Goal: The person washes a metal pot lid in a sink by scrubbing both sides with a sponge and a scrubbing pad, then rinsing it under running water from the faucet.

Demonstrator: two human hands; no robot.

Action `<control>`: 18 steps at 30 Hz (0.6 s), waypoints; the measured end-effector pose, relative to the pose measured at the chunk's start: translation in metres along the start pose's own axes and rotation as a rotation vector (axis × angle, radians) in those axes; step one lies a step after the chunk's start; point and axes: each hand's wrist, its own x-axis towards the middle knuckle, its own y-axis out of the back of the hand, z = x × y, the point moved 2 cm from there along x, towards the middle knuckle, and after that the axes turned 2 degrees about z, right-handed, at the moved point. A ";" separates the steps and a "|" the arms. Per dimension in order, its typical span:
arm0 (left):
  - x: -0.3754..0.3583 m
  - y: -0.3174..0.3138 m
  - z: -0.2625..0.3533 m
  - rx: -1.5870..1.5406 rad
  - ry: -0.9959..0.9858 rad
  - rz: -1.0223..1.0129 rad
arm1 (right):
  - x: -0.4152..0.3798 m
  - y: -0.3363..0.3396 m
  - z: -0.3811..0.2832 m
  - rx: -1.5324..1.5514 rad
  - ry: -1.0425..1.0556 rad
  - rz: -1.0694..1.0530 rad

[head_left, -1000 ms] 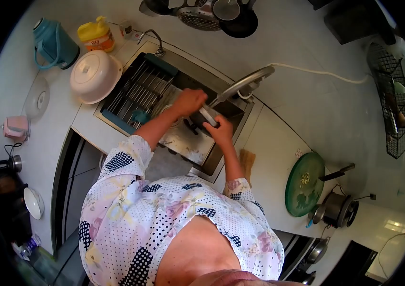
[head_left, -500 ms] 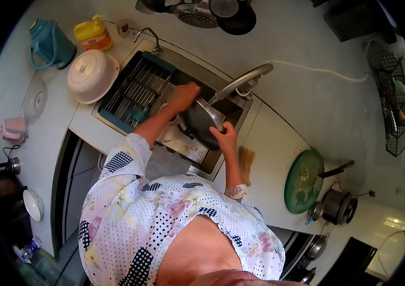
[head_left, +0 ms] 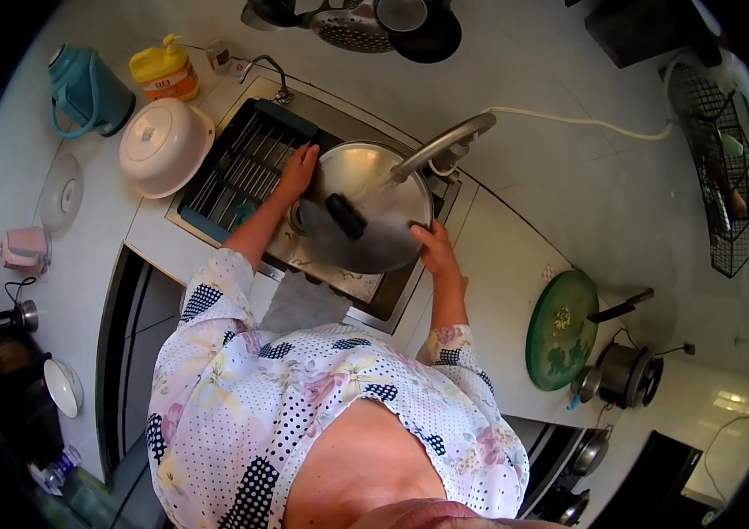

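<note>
A round pot lid (head_left: pixel 374 176) with a black knob faces up over the sink (head_left: pixel 445 212), below the curved metal faucet (head_left: pixel 449 145). Water appears to fall onto it. My right hand (head_left: pixel 435 248) grips its lower right rim, thumb on top. At its upper left edge is my left hand (head_left: pixel 300 169), fingers closed together by the rim; what they grip there is hard to make out. A dish rack (head_left: pixel 246 163) lies just left of the lid.
Left of the sink are a pink basin (head_left: pixel 163 145), a blue jug (head_left: pixel 92 93) and a yellow bottle (head_left: pixel 164 72). On the right counter lie a green cutting board (head_left: pixel 561 331) with chopped bits and a knife (head_left: pixel 621 306). Utensils hang above.
The lid has turned from a steep tilt to face up under the faucet. My left hand has moved left to its edge, and my right hand slightly right and down.
</note>
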 end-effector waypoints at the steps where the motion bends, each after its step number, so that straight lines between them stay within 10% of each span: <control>1: -0.001 0.002 0.011 0.020 0.006 -0.005 | 0.001 -0.003 0.000 0.047 -0.011 0.035; 18: 0.009 -0.008 0.036 0.096 -0.170 -0.078 | 0.003 -0.002 -0.007 -0.131 -0.043 -0.114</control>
